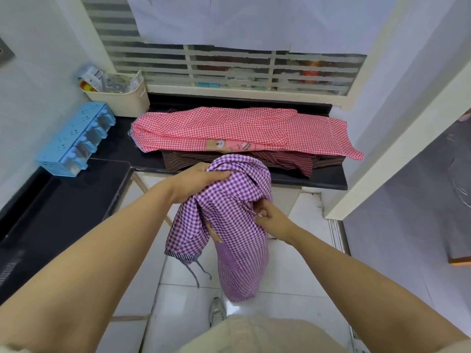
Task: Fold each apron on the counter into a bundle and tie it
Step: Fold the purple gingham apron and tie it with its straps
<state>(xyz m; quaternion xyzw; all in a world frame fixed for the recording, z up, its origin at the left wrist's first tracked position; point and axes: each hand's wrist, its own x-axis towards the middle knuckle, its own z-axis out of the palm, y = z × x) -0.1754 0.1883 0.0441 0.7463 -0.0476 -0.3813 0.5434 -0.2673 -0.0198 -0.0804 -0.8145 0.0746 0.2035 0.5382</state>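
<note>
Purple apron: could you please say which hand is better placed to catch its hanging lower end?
Probably the right hand: it pinches the apron lower down, while the left hand grips its top.

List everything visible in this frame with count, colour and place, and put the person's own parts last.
purple apron: one, purple-and-white check, held in the air in front of the counter
red apron: one, red-and-white check, spread on the counter on top of the striped apron
striped apron: one, brown with thin stripes, under the red apron
counter: one, black, L-shaped, along the left and back
spice rack: one, light blue, left counter by the wall
basket: one, cream, back left corner, holding packets
window: one, frosted stripes, behind the counter
paper sheets: white, over the window's upper part; count unclear
floor: white tiles
shoe: one, pale, below the purple apron
left hand: grips the purple apron's top
right hand: pinches a fold lower down
</note>
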